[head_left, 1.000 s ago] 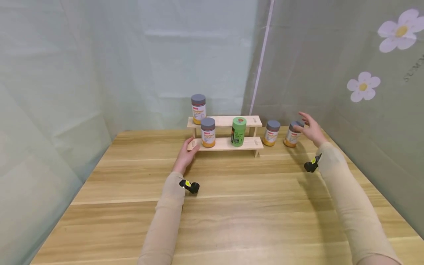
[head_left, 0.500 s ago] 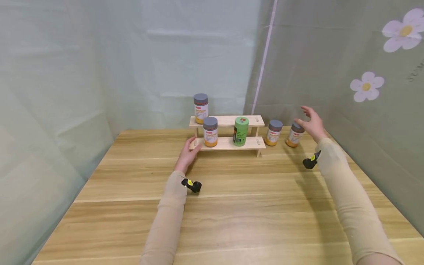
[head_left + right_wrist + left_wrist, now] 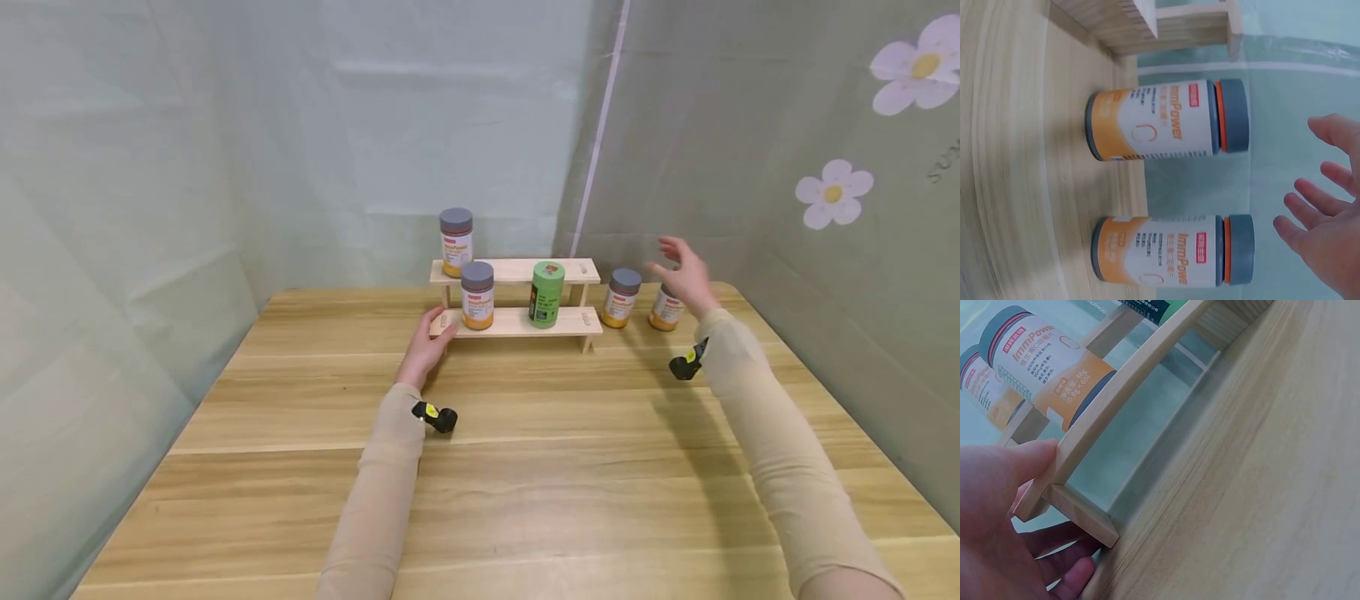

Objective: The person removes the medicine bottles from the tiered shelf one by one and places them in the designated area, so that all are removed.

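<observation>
My left hand [image 3: 425, 348] holds the left end of a two-tier wooden shelf [image 3: 517, 327]. The thumb lies on the lower board, and the fingers curl round its leg [image 3: 1082, 514]. A grey-lidded supplement jar [image 3: 477, 300] stands on that board beside the hand, and a green jar [image 3: 546, 298] farther right. Another grey-lidded jar [image 3: 456, 246] is on the upper board at left. My right hand [image 3: 686, 275] hovers with spread fingers near two more jars on the table: the nearer-to-shelf jar [image 3: 1154, 120] and the outer jar [image 3: 1163, 250], whose lid the hand partly hides in the head view.
The wooden table [image 3: 315, 467] reaches back to a pale curtain [image 3: 390, 125]. At right hangs a grey curtain with printed flowers [image 3: 834, 194]. Small black wrist cameras sit on both sleeves.
My right hand has risen from the outer jar's lid and shifted left toward the inner jar. The left hand keeps its hold on the shelf; the head view has shifted slightly.
</observation>
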`<state>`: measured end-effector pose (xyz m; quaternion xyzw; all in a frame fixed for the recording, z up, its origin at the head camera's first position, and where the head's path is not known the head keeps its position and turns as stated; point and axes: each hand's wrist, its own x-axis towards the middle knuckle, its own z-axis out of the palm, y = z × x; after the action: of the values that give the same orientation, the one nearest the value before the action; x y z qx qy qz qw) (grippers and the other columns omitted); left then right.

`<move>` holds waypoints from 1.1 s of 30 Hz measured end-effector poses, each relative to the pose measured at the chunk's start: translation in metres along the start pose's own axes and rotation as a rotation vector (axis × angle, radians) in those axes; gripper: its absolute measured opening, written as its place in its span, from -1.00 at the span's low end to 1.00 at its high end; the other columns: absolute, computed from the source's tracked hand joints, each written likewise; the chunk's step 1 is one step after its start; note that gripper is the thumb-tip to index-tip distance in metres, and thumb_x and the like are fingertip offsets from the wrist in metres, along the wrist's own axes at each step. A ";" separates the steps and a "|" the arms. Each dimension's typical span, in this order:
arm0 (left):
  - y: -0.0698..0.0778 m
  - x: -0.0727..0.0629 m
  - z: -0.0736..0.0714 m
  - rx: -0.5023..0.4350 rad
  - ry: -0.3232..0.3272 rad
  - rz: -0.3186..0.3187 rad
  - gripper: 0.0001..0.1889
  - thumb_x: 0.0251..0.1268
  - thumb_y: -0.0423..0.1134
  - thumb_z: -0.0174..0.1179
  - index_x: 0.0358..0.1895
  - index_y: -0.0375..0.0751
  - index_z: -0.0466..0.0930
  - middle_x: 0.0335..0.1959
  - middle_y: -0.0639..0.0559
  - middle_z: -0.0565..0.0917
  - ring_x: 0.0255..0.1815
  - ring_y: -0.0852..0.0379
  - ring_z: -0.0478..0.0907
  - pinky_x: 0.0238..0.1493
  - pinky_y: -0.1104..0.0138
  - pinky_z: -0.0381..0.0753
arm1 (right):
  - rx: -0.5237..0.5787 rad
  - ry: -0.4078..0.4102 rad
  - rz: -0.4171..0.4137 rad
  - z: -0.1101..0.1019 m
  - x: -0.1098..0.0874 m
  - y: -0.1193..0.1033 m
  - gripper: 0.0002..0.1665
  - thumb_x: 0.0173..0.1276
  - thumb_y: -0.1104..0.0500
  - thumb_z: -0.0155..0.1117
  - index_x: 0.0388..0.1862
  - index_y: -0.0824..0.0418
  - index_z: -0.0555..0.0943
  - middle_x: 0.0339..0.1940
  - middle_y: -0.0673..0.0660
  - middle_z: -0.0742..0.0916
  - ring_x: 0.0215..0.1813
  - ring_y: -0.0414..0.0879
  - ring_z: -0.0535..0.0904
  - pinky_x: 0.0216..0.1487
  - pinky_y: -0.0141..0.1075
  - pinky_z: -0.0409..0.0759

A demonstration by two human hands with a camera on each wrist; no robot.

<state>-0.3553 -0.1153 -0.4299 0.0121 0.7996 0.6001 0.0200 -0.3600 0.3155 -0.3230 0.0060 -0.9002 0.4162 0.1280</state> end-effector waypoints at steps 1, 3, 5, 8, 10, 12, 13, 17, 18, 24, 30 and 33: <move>0.000 0.000 0.000 -0.002 0.000 0.000 -0.36 0.44 -0.05 0.07 0.50 0.01 0.08 0.57 -0.10 0.09 0.59 -0.11 -0.02 0.58 0.00 -0.08 | -0.001 -0.006 -0.005 0.002 0.000 -0.001 -0.22 0.43 0.08 0.17 0.51 0.23 0.11 0.49 0.35 0.30 0.52 0.25 0.16 0.52 0.11 0.14; 0.000 -0.001 0.000 -0.001 0.001 -0.001 -0.36 0.44 -0.05 0.07 0.51 0.01 0.08 0.57 -0.10 0.09 0.59 -0.11 -0.02 0.58 0.01 -0.08 | -0.002 -0.016 -0.015 0.005 0.000 -0.002 -0.23 0.43 0.08 0.17 0.51 0.24 0.12 0.48 0.36 0.32 0.51 0.26 0.17 0.52 0.11 0.14; 0.000 -0.001 0.000 0.000 0.003 -0.001 -0.36 0.43 -0.05 0.07 0.51 0.00 0.08 0.57 -0.10 0.10 0.59 -0.11 -0.02 0.58 0.01 -0.08 | 0.001 -0.021 -0.025 0.008 0.000 -0.003 -0.24 0.42 0.09 0.18 0.50 0.25 0.14 0.48 0.37 0.32 0.51 0.26 0.17 0.52 0.12 0.13; 0.001 -0.001 0.001 -0.001 0.004 -0.001 -0.36 0.43 -0.04 0.07 0.50 0.02 0.09 0.57 -0.09 0.10 0.59 -0.10 -0.02 0.58 0.01 -0.08 | 0.003 -0.021 -0.047 0.012 0.002 -0.005 -0.26 0.42 0.11 0.18 0.48 0.27 0.17 0.46 0.38 0.34 0.50 0.26 0.19 0.51 0.12 0.14; 0.001 -0.001 0.001 -0.003 0.002 -0.003 -0.36 0.43 -0.03 0.07 0.50 0.03 0.10 0.57 -0.08 0.10 0.59 -0.10 -0.02 0.58 0.00 -0.08 | 0.001 -0.019 -0.060 0.014 0.003 -0.007 -0.29 0.42 0.12 0.18 0.45 0.30 0.20 0.45 0.38 0.36 0.48 0.26 0.21 0.51 0.11 0.16; 0.001 0.000 0.001 0.000 -0.002 -0.008 -0.36 0.44 -0.02 0.07 0.50 0.04 0.09 0.57 -0.08 0.09 0.59 -0.11 -0.02 0.58 -0.01 -0.08 | 0.000 -0.018 -0.071 0.017 0.003 -0.011 -0.32 0.42 0.12 0.17 0.43 0.32 0.24 0.43 0.38 0.38 0.47 0.26 0.24 0.50 0.10 0.18; 0.001 0.000 0.000 0.002 -0.003 -0.010 -0.36 0.44 -0.02 0.06 0.50 0.05 0.09 0.57 -0.09 0.08 0.59 -0.11 -0.03 0.58 -0.02 -0.08 | 0.002 -0.019 -0.074 0.019 0.003 -0.013 -0.34 0.42 0.12 0.17 0.41 0.33 0.26 0.42 0.38 0.39 0.46 0.26 0.25 0.50 0.10 0.19; 0.001 0.000 0.000 0.003 -0.005 -0.012 -0.36 0.44 -0.03 0.06 0.51 0.04 0.07 0.58 -0.09 0.07 0.59 -0.12 -0.04 0.57 -0.03 -0.08 | 0.015 -0.020 -0.080 0.024 0.002 -0.021 -0.39 0.43 0.10 0.15 0.38 0.32 0.31 0.41 0.35 0.41 0.45 0.23 0.28 0.50 0.07 0.20; 0.001 0.000 0.000 0.003 -0.005 -0.013 -0.36 0.44 -0.03 0.06 0.51 0.04 0.07 0.58 -0.09 0.07 0.59 -0.12 -0.04 0.57 -0.03 -0.08 | 0.019 -0.018 -0.084 0.026 0.002 -0.023 -0.40 0.44 0.10 0.15 0.37 0.32 0.32 0.41 0.35 0.42 0.44 0.22 0.28 0.50 0.07 0.20; 0.001 0.000 0.000 -0.001 -0.007 -0.021 -0.36 0.44 -0.02 0.05 0.51 0.05 0.07 0.58 -0.09 0.07 0.60 -0.11 -0.04 0.57 -0.03 -0.08 | 0.042 -0.003 -0.118 0.035 0.006 -0.031 -0.41 0.44 0.11 0.15 0.36 0.30 0.33 0.39 0.33 0.44 0.43 0.19 0.31 0.50 0.03 0.21; 0.001 0.000 -0.001 -0.002 -0.001 -0.019 -0.36 0.44 -0.02 0.06 0.51 0.05 0.08 0.58 -0.09 0.08 0.59 -0.12 -0.03 0.57 -0.03 -0.08 | 0.138 0.041 -0.118 0.045 0.010 -0.035 -0.45 0.43 0.16 0.15 0.34 0.32 0.35 0.37 0.32 0.47 0.41 0.18 0.35 0.47 0.00 0.26; 0.001 0.000 -0.001 -0.001 -0.001 -0.022 -0.36 0.44 -0.01 0.06 0.51 0.07 0.08 0.58 -0.09 0.08 0.59 -0.12 -0.03 0.57 -0.03 -0.07 | 0.182 0.059 -0.124 0.051 0.011 -0.038 -0.47 0.44 0.17 0.15 0.32 0.33 0.36 0.35 0.34 0.48 0.39 0.17 0.37 0.46 -0.02 0.28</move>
<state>-0.3553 -0.1157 -0.4292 0.0035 0.7992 0.6004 0.0268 -0.3775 0.2529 -0.3236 0.0607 -0.8525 0.4874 0.1789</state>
